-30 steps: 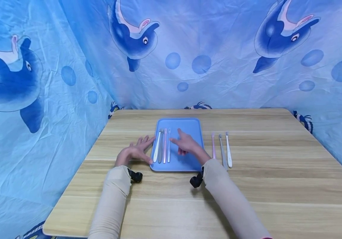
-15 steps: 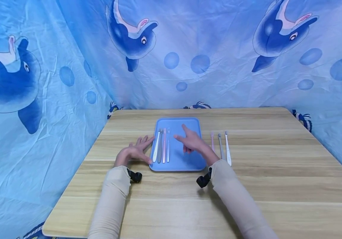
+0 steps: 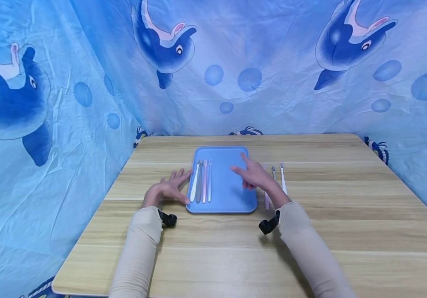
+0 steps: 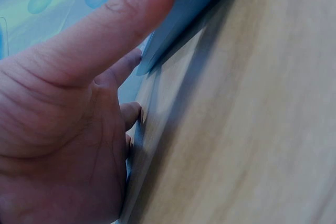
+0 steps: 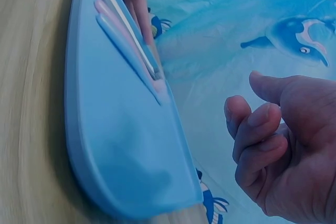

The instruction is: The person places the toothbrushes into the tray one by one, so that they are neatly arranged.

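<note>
A blue tray (image 3: 228,203) lies on the table with several toothbrushes side by side along its left part: a white toothbrush (image 3: 194,186), a grey toothbrush (image 3: 199,187), a pink toothbrush (image 3: 204,182) and a blue toothbrush (image 3: 210,182). My left hand (image 3: 166,189) is at the tray's left edge, thumb and fingers spread against it. Over the tray's right side hovers my right hand (image 3: 256,174), holding nothing; its index finger and thumb extend while the other fingers curl loosely. Partly behind that hand and forearm lie another pink toothbrush (image 3: 266,201), grey toothbrush (image 3: 273,170) and white toothbrush (image 3: 283,180).
The wooden table (image 3: 213,252) extends around the tray on all sides. A blue cloth (image 3: 273,107) printed with dolphins hangs behind it and along the left. Each wrist wears a small black camera, such as the right camera (image 3: 268,225).
My right hand has moved right, from over the middle of the tray to its right edge, and now covers part of the loose toothbrushes. The left hand stays at the tray's edge.
</note>
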Demonstrator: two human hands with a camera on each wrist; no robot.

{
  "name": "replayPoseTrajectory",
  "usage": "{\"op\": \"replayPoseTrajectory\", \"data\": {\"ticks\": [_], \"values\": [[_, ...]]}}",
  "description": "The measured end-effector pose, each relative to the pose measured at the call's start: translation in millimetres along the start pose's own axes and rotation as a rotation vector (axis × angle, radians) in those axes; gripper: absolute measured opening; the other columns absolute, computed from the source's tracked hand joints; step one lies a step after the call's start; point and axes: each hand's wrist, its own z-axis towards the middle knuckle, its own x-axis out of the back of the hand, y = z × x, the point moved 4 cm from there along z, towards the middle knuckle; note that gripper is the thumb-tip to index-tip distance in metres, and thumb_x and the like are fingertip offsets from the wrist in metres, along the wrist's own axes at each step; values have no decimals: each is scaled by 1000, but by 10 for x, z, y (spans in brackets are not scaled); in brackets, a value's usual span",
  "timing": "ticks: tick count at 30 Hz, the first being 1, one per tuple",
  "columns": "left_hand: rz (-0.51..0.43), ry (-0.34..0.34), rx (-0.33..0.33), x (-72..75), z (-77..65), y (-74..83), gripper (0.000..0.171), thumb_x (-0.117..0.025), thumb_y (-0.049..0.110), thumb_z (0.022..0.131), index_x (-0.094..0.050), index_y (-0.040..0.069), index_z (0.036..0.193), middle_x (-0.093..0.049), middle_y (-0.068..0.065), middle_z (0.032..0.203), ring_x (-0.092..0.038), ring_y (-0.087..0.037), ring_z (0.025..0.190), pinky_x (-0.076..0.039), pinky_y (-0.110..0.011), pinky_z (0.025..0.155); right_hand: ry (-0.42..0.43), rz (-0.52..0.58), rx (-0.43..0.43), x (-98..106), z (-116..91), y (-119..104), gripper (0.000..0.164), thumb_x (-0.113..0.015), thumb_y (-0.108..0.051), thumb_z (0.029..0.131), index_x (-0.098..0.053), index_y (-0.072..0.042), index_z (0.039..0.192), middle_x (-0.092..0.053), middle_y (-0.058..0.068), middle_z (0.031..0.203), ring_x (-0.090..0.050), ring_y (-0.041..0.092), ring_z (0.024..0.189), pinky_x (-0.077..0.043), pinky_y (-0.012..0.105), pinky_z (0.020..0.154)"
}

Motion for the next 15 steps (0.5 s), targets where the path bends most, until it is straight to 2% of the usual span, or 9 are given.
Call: {"op": "replayPoseTrajectory", "data": {"ticks": [9, 15], "values": [[-5, 2, -1, 15, -5, -6, 133, -88, 53, 67, 0, 26, 163, 17, -18, 168, 22, -46, 153, 17, -75, 115, 11, 21, -31, 150, -63, 174, 86, -53, -49, 101, -2, -17, 163, -60, 3, 54, -48, 14, 40, -42, 27, 43], [-6, -5, -6, 18, -11, -1, 133, -88, 54, 67, 0, 26, 163, 17, -19, 168, 22, -47, 152, 17, -76, 114, 8, 14, -44, 241, -110, 301, 89, -53, -51, 100, -2, -15, 163, -56, 0, 52, -42, 11, 40, -38, 24, 42]]}}
